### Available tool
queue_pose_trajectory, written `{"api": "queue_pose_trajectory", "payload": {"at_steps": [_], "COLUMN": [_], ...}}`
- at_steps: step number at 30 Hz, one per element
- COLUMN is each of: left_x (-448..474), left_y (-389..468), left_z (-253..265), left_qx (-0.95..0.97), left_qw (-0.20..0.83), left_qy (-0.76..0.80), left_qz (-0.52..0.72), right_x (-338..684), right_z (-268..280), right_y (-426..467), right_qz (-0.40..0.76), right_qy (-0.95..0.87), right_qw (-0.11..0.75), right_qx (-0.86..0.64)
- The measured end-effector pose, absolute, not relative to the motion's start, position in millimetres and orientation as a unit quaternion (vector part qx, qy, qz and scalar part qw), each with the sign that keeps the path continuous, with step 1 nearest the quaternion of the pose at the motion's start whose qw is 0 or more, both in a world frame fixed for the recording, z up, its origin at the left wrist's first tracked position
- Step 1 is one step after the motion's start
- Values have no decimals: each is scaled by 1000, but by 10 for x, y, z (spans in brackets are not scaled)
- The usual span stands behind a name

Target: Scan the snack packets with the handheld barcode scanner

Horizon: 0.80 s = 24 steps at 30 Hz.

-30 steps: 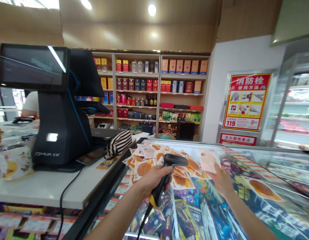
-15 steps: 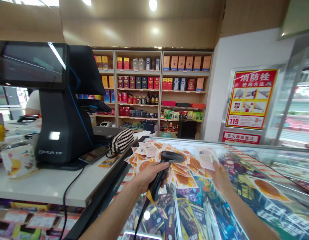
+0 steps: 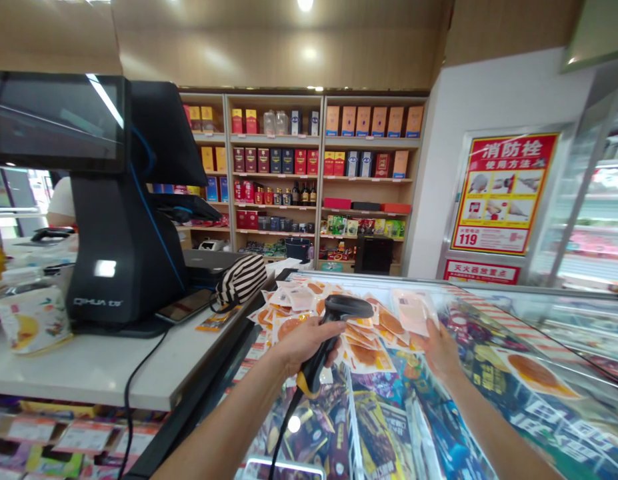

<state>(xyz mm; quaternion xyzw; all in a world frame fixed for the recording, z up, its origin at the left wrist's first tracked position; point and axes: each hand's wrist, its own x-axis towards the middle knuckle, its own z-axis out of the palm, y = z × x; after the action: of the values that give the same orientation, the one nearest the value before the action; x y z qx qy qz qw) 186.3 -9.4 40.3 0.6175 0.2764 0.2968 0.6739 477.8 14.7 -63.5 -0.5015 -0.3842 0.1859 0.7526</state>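
Note:
My left hand [image 3: 307, 347] is wrapped round the handle of a black barcode scanner [image 3: 349, 307] with yellow trim, its head turned to the right and its cord trailing down. In my right hand [image 3: 441, 348] I pinch the edge of a pale, flat plastic packet [image 3: 411, 312], held up to the right of the scanner's head. Many flat packets with round orange-brown contents [image 3: 365, 353] lie in a loose pile under and around both hands. They rest on the glass top of a chest freezer [image 3: 296, 460], through which colourful wrapped goods show.
At left, a black checkout terminal [image 3: 123, 253] stands on a white counter [image 3: 103, 373]. Beside it are a striped pouch [image 3: 242, 279], a phone [image 3: 186, 307] and a white pouch packet [image 3: 33, 320]. Stocked shelves [image 3: 273, 177] line the back wall. A red poster [image 3: 505, 193] hangs at right.
The view has shifted slightly. Both hands keep nearly the same place, with the scanner and the packet still held close to each other above the pile.

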Motion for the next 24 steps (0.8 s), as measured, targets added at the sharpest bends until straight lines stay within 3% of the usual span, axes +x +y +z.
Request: {"api": "queue_pose_trajectory", "payload": {"at_steps": [4,9,17,24], "left_x": [1829,1817,1529,1035], "left_y": [-37,-21,-21,9], "left_z": [375,373,421,425], "left_qx": [616,616,603,544], "left_qw": [670,664,572,503], "left_qy": [281,283,382,475], "left_qz": [305,315,405,474], "right_x": [4772,4765,4460,3940], "right_z": [-638,-631,-411,-320], "right_y": [148,186,457,739], "right_qz": [249,207,-1,-1], "right_qy": [-346,-355,-510,-655], "right_qw": [777,760,558,495], "right_qx": [-462,-503,-655,-571]}}
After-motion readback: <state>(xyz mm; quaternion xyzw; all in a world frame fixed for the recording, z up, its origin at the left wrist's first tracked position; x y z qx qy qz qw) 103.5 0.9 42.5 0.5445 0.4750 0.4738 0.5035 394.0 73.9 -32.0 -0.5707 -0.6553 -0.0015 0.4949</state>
